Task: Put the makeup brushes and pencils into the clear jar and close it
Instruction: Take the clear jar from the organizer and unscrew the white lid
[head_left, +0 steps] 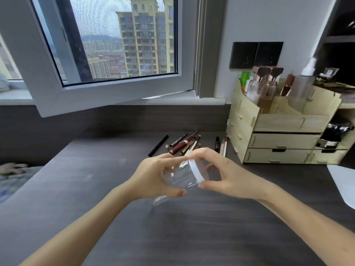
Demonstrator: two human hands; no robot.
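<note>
Hands mid-air over the desk [211,237]: left hand [153,179] wraps the clear jar [180,177], right hand [228,179] pinches its white lid [196,169], brushes and pencils [184,144] lying loose at 12 o'clock

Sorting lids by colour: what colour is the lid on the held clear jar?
White, a plain band; the head view shows the lid best.

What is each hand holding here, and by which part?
The left hand grips the clear jar around its body, held tilted above the desk. The right hand pinches the white lid by its rim.
</note>
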